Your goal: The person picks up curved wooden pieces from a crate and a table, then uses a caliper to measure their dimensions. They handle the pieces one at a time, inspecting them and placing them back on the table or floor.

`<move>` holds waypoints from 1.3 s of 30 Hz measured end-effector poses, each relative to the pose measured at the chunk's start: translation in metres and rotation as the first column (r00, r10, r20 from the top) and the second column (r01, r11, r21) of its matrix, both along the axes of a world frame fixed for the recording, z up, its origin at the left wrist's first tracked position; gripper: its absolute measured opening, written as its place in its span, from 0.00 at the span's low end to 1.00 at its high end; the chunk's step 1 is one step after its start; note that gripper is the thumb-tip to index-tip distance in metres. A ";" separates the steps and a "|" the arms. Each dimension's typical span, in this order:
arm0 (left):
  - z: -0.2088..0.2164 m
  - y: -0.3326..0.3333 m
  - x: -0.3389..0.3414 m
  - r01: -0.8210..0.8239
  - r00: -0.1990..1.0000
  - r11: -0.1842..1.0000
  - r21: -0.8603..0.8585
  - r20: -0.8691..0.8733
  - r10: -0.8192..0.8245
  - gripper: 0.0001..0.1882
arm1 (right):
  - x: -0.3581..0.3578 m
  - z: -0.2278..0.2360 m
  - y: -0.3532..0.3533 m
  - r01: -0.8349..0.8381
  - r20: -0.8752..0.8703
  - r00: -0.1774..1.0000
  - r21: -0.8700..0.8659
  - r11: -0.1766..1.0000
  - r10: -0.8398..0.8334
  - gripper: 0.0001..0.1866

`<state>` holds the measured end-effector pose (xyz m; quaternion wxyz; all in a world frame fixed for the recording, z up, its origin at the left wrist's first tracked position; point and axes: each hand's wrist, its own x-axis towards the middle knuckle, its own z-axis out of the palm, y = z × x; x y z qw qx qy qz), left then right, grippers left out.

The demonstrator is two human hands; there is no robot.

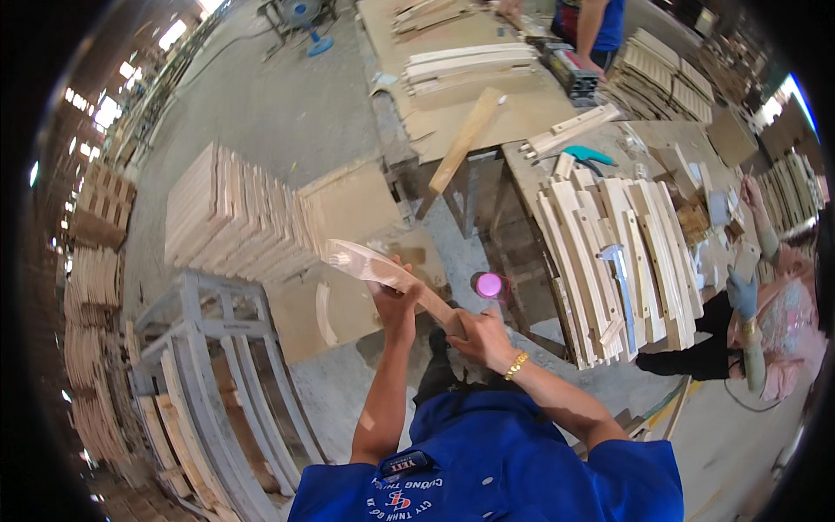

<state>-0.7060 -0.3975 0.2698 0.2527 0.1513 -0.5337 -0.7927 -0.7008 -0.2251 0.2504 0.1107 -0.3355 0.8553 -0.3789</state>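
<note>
Both of my hands hold a curved, pale wooden piece (365,262) in front of my body. Its broad end points to the far left, and its narrower end reaches toward my right hand. My left hand (397,306) is closed around its middle. At the narrow end, my right hand (484,337), with a gold bracelet at the wrist, grips the wood. Beyond the broad end stands a tall stack of wooden pieces (235,213). A single curved wooden strip (325,315) lies on a brown sheet below the held piece.
To my right, a workbench bears several wooden rails (639,261), a caliper-like tool (620,296) and a teal tool (591,156). A round pink object (489,285) is beside the bench. A grey metal rack (213,348) stands left. A gloved co-worker (744,296) is at right; another works at the far table.
</note>
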 end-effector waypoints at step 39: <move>-0.159 -0.156 0.219 0.848 0.220 0.530 -0.012 0.917 -0.332 0.35 | 0.115 -0.036 0.043 0.890 0.411 0.443 -0.097 0.445 -0.797 0.27</move>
